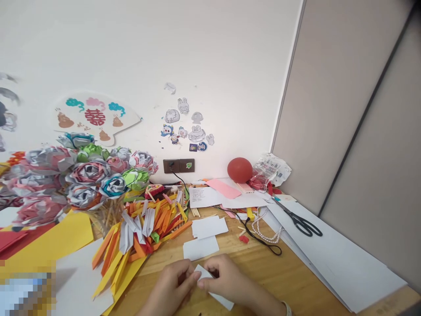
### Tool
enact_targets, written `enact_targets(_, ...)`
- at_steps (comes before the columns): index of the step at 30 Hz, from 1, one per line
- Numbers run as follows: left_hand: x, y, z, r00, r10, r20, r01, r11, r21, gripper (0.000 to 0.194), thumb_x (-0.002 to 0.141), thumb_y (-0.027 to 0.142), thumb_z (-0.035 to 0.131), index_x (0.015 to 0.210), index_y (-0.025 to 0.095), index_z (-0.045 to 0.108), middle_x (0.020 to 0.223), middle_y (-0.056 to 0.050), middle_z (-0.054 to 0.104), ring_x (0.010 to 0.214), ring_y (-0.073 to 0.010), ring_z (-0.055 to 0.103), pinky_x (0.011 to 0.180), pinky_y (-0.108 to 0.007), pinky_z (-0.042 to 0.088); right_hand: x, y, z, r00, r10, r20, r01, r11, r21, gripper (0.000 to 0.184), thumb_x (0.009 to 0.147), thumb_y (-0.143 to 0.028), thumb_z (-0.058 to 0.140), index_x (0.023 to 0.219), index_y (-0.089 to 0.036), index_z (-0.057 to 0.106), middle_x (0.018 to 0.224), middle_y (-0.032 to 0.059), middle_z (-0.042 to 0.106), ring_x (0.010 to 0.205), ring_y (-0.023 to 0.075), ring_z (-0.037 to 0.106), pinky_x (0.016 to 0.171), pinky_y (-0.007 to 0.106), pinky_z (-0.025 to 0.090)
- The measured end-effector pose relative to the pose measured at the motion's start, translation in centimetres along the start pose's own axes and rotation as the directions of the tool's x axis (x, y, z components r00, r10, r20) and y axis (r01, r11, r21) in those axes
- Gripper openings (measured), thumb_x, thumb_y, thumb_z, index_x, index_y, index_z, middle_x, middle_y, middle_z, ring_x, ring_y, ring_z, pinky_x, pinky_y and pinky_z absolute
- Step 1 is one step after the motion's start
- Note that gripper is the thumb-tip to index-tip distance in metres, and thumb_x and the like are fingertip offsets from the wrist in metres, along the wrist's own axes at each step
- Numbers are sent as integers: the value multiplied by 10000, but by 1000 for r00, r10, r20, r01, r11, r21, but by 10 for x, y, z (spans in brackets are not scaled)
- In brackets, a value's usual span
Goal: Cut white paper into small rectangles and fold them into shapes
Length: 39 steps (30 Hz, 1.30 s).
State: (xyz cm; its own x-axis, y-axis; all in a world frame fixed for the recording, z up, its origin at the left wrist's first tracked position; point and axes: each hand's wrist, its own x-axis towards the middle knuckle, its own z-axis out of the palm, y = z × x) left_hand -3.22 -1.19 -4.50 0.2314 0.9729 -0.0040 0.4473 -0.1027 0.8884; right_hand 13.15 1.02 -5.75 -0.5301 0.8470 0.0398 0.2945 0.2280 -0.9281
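Observation:
Low in the middle of the head view, a small white sheet of paper [222, 300] slants between my hands above the wooden table. My left hand [176, 283] pinches its upper left edge with thumb and finger. From the other side my right hand [225, 278] grips the same sheet, thumb laid on top. Just beyond my hands lie a white paper rectangle [201, 248] and, overlapping it slightly, a few more white paper pieces [210, 226]. To the left spreads a heap of folded paper strips [158, 224] in orange, yellow and white.
Folded paper flowers [88, 172] crowd the left. Black scissors [301, 221] rest on large white sheets [335, 259] at the right. A red balloon [240, 170], a black cable [263, 245] and a bead string [266, 237] lie toward the wall, below a socket [179, 166].

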Motion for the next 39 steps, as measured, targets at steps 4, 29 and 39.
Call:
enact_targets(4,0,2,-1,997,50,-62,-42,991,127,381,721,527,485,497,229,409,463,51,406,471,-129,371,487,-234,279,-1,-2,-2,993,107,54,-111,992,65,147,694,-179,573,566,-165,502,528,-42,529,480,97,477,460,197,318)
enact_targets(29,16,-22,-50,949,-40,-313,59,997,50,482,734,664,445,513,240,381,406,73,405,446,-137,405,502,-228,325,0,11,-29,998,51,-43,-47,995,92,67,769,-227,529,805,-172,545,483,-89,417,418,75,387,439,181,274)
enact_targets(39,16,-22,-33,983,14,-183,-22,999,-41,447,787,600,450,548,223,472,409,63,448,422,-124,421,480,-221,341,5,15,-23,977,-153,-146,188,947,262,344,776,-371,601,1054,-182,529,671,-36,534,587,113,489,572,229,366)
